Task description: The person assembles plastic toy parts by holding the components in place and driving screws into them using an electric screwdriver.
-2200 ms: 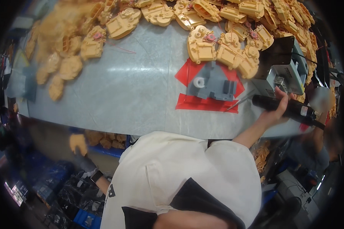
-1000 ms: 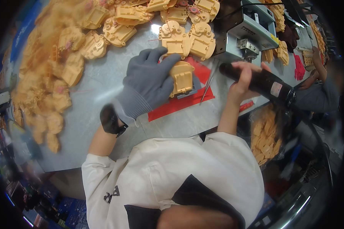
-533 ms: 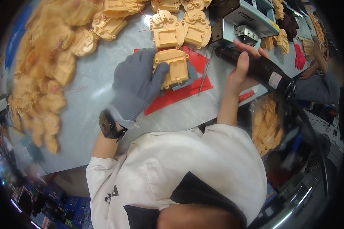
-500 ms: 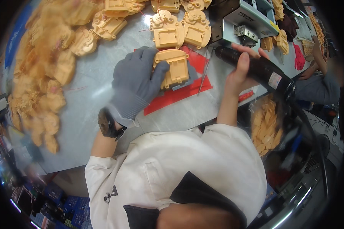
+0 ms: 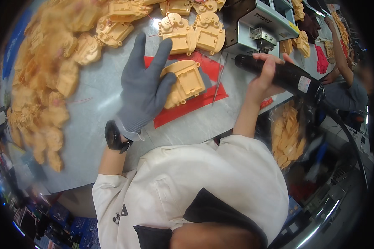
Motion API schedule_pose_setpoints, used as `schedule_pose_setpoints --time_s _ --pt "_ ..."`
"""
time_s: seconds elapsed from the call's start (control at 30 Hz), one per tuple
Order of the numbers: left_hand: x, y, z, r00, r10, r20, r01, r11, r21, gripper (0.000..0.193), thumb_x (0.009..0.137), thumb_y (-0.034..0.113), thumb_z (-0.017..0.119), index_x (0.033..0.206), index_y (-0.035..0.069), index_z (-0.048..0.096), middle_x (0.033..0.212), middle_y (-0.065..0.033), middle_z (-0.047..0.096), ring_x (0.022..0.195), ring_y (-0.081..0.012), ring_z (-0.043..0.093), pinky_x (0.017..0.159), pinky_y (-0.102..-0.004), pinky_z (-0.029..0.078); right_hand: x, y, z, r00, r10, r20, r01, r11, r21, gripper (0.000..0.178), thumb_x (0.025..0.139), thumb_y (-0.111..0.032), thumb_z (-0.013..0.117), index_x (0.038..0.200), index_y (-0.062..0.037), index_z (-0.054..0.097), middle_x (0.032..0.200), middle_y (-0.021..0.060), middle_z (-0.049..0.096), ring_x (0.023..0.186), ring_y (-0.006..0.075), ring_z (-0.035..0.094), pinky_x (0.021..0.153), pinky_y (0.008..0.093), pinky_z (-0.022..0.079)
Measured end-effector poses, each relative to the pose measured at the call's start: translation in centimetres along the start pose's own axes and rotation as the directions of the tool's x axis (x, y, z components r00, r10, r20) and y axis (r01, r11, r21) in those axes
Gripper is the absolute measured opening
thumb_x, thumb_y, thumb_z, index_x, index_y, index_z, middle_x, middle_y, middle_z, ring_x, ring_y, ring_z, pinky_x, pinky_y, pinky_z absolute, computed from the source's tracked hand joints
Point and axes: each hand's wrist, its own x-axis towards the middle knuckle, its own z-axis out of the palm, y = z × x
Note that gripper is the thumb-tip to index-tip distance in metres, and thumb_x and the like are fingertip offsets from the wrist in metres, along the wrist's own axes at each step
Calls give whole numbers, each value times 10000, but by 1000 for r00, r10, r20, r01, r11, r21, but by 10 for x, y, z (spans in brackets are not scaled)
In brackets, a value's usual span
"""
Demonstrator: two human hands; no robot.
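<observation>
A grey knitted glove covers my left hand. Two of its fingers stretch out and apart over the table, while the thumb lies at the left edge of a yellow plastic housing. That housing sits tilted over a grey block on red sheeting, its rectangular recess facing up. Bare and wrapped from below, my right hand grips a black electric screwdriver, whose tip points left, above the table. A pair of metal tweezers lies just right of the block.
Several yellow housings with thin red wires line the far side, and a large heap fills the left. A grey-and-black machine stands at back right. A bag of yellow parts is below the table's right edge. Another person's arm shows far right.
My left fingers have spread from a bent position around the housing. The housing has turned and shifted slightly toward me. The screwdriver has stayed in my right hand, nearly still.
</observation>
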Motion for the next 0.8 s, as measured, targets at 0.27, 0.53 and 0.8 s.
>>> schedule_pose_setpoints --time_s 0.27,0.53,0.8 --pt "15 -8 -12 930 212 300 -241 968 65 384 816 177 543 1196 122 567 1185 -194 525 1086 -376 490 915 -456 399 2 -3 6 999 -6 31 6 1000 8 447 781 -45 612 1145 22 362 737 122 617 690 203 622 738 326 491" --pt "5 25 6 959 36 280 -45 999 25 569 740 371 668 1183 45 524 1222 -201 494 1094 -367 481 940 -414 387 14 -5 5 992 121 -28 -116 982 151 419 771 -110 606 1107 -4 379 765 127 647 786 258 633 841 387 467" --pt "-66 -6 19 991 -128 27 128 914 -384 668 663 190 753 1231 9 450 1192 -241 501 1075 -399 512 910 -431 420 96 -56 -17 983 -26 181 -25 961 275 365 847 -231 475 1167 -64 421 691 55 497 634 203 491 719 404 420"
